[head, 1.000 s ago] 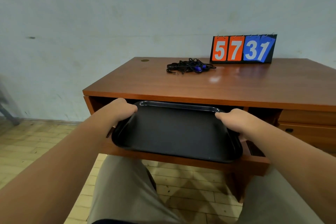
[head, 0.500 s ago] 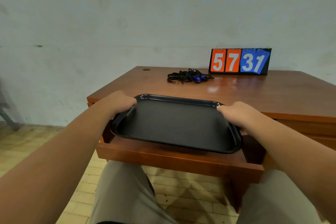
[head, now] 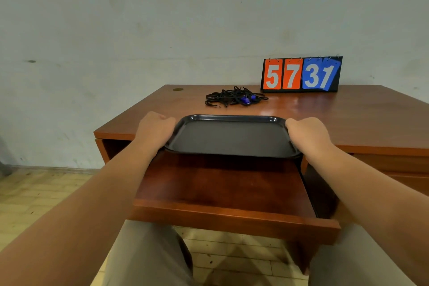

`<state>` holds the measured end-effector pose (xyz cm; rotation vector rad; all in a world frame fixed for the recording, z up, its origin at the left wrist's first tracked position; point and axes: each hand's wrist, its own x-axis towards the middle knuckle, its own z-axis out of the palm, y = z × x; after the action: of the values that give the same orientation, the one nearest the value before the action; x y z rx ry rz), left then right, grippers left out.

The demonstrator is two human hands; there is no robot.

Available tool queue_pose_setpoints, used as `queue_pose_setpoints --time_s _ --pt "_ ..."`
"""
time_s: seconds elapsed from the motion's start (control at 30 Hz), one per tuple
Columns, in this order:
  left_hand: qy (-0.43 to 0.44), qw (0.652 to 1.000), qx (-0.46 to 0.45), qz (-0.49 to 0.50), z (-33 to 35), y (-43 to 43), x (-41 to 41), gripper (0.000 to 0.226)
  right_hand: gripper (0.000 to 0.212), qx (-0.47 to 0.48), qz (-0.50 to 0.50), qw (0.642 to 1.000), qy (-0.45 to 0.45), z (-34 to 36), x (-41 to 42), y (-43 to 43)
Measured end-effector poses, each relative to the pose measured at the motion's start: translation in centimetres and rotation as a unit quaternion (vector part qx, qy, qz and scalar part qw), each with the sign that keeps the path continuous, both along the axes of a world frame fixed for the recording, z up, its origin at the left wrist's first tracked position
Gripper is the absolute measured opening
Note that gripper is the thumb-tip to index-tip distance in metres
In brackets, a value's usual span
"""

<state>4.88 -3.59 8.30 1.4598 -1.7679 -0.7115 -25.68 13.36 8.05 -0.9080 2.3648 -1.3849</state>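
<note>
A reddish wooden desk [head: 359, 123] stood against the wall [head: 162, 18], its pull-out shelf [head: 220, 186] drawn forward. On its top lay a tangle of black cords [head: 232, 98], with a flip scoreboard [head: 300, 75] reading 5731 just behind, to the right

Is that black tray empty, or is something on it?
Empty. The tray shows only its bare dark floor, while the left hand and right hand grip its ends.
</note>
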Motion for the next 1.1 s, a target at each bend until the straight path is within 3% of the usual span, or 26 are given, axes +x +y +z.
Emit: queue_pose_setpoints --time_s 0.07,0.37,0.6,0.8,1.1 --pt "-0.015 1.0 -0.01 0.004 -0.1 -0.7 -0.8 0.022 0.041 0.002 0.004 1.0 0.016 -0.2 -0.4 -0.8" --pt "0.003 1.0 -0.011 -0.016 -1.9 -4.2 -3.5 0.045 0.028 -0.001 0.036 0.995 0.088 -1.0 -1.7 -4.2" --pt "-0.04 0.997 -0.048 -0.042 -3.1 -5.8 -5.2 0.054 0.041 0.008 0.017 0.996 0.093 -1.7 -3.0 -6.8" --pt "-0.07 0.992 -0.109 -0.008 -4.2 -5.7 -5.8 0.046 0.042 0.013 0.006 0.994 0.107 -1.9 -3.3 -7.7" --pt "-0.065 0.994 -0.08 -0.032 -3.6 -5.2 -5.3 0.044 0.044 -0.001 0.021 0.994 0.107 -1.7 -2.9 -6.4"
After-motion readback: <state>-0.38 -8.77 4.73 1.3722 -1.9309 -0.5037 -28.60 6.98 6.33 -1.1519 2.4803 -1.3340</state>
